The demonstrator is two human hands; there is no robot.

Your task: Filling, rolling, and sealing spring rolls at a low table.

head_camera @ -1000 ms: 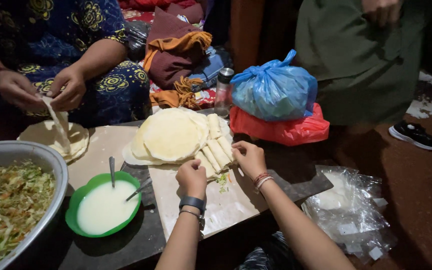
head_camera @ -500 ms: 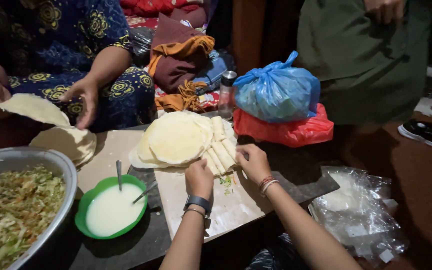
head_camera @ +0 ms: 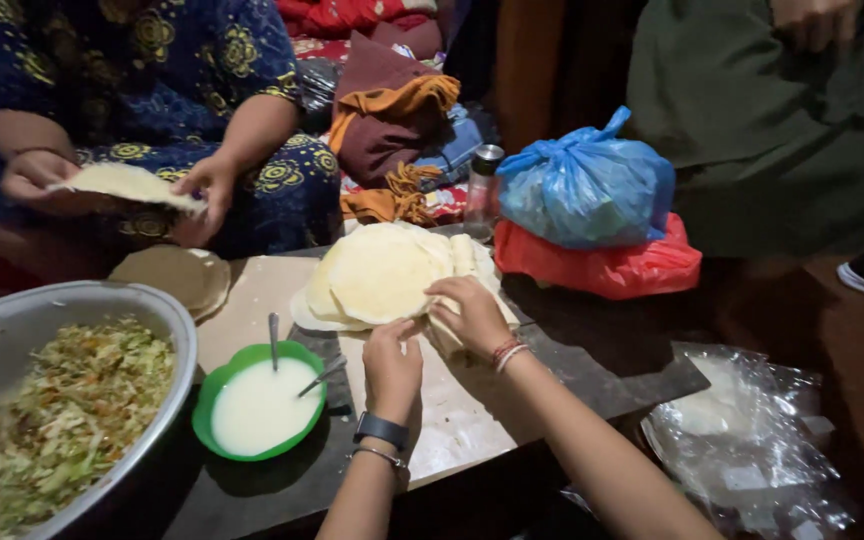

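A stack of round pale wrappers (head_camera: 377, 275) lies on a light board (head_camera: 452, 420). Behind and to its right sit several rolled wrappers (head_camera: 477, 258). My right hand (head_camera: 467, 308) reaches over the near right edge of the stack, fingers on the top wrapper's rim. My left hand (head_camera: 392, 362), with a dark wristband, rests curled on the board just below the stack, touching its near edge. Whether either hand has pinched a wrapper I cannot tell.
A green bowl of white paste (head_camera: 260, 402) holds two spoons. A metal basin of shredded vegetable filling (head_camera: 72, 410) stands at the left. A person in blue holds one wrapper (head_camera: 127, 183) above another stack (head_camera: 180, 275). Blue bag (head_camera: 587, 185), red bag (head_camera: 602, 265), clear packets (head_camera: 742, 440).
My right hand moved left from the rolled wrappers onto the stack's edge. My left hand stayed at the stack's near edge. The other person lifted a wrapper flat between both hands.
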